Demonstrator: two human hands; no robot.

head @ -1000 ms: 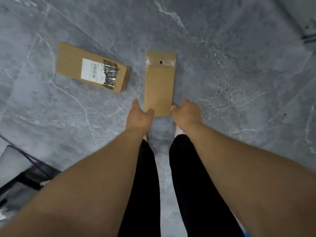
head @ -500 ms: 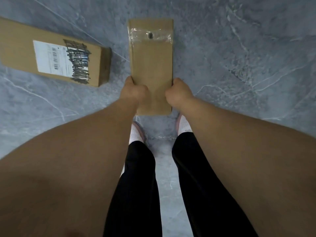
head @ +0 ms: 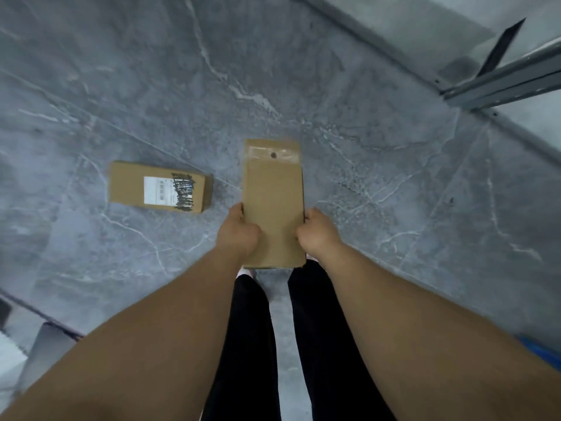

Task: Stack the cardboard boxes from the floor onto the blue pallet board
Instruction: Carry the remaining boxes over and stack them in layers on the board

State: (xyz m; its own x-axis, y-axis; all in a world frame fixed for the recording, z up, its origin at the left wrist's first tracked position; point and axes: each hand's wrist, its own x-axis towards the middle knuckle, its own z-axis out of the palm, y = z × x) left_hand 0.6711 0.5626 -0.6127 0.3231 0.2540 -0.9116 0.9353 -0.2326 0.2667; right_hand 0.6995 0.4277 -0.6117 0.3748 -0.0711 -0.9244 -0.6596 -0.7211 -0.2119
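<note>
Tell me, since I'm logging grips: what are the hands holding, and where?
Both hands, left hand and right hand, grip the plain cardboard box by its long side edges, near its closer end.

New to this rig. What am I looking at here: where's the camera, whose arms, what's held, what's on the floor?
There is no robot: a person wears one wide-angle camera on the head, looking down past their own arms and legs. Both hands hold a plain cardboard box by its long sides, left hand and right hand each in a grip near its closer end. A second box with a label lies on the grey floor to the left. A blue edge shows at lower right, perhaps the pallet.
</note>
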